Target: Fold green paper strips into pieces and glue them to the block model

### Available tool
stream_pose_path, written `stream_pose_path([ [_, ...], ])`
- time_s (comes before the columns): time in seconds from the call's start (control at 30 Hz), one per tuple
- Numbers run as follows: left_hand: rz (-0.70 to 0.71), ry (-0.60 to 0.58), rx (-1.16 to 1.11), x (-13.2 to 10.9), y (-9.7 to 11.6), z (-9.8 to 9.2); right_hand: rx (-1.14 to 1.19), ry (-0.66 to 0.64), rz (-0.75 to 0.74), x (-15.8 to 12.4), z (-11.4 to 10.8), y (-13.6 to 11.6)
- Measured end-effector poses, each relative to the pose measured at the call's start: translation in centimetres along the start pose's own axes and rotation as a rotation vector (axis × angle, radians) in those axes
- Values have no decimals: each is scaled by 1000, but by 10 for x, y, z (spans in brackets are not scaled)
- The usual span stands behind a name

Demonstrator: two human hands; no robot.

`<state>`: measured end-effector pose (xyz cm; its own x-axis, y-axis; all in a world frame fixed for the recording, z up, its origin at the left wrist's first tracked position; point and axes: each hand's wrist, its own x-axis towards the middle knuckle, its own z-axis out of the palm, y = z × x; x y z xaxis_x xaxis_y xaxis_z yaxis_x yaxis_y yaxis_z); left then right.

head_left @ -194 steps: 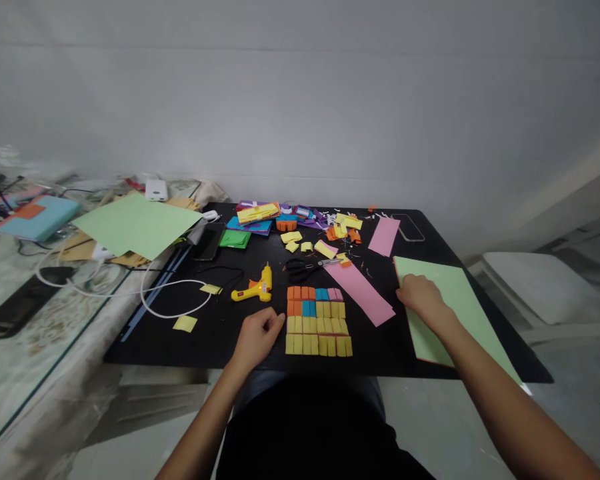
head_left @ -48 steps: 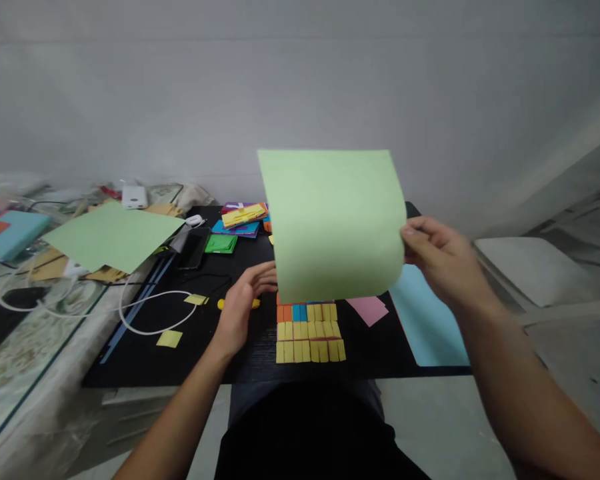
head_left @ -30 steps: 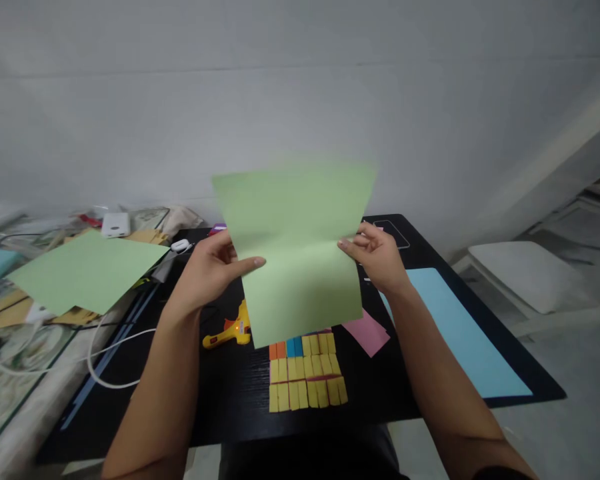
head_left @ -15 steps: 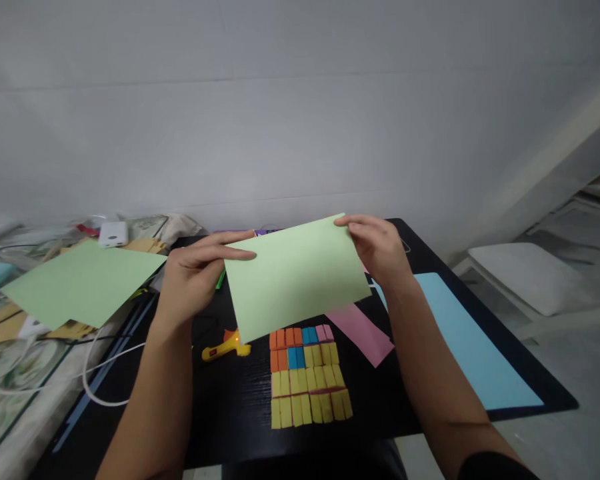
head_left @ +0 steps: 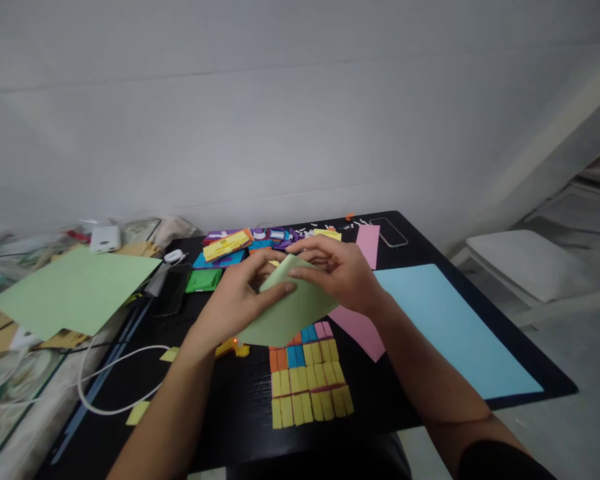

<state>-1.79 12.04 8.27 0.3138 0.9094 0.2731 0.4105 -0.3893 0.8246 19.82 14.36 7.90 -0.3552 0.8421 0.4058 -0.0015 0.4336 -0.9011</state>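
A light green paper sheet (head_left: 295, 310), bent over with a pointed top edge, is held above the black table. My left hand (head_left: 247, 290) pinches it from the left, the thumb on its near face. From the right, my right hand (head_left: 343, 270) grips the same sheet near its top, fingers curled behind it and partly hidden. Below the sheet lie rows of small folded blocks (head_left: 310, 383), mostly yellow, with orange, blue and pink ones at the back. A yellow tool (head_left: 235, 347) with a small orange light sits left of the blocks, partly covered by my left arm.
Folded coloured papers (head_left: 227, 245) and a green packet (head_left: 203, 280) lie at the back left. Pink paper (head_left: 361, 333) and a light blue sheet (head_left: 460, 327) are on the right. A larger green sheet (head_left: 75, 290), a white cable (head_left: 83, 380) and a white stool (head_left: 515, 263) flank the table.
The green sheet, earlier spread flat between both hands, is now bent over. My hands have come close together at its top. Coloured papers behind it are uncovered.
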Motion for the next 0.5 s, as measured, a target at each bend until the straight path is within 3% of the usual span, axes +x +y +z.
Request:
stream_pose_path([
  [0.07, -26, 41, -70, 1, -1, 0, -55, 43, -10, -1, -2, -2],
  [0.17, -56, 220, -207, 0, -2, -8, -104, 116, 46, 0, -11, -5],
  [0.3, -57, 440, -308, -2, -5, -17, 61, 138, 122, 3, -15, -8],
  [0.5, -34, 548, -321, -2, -9, -17, 87, 223, 110, 1, -8, -13],
])
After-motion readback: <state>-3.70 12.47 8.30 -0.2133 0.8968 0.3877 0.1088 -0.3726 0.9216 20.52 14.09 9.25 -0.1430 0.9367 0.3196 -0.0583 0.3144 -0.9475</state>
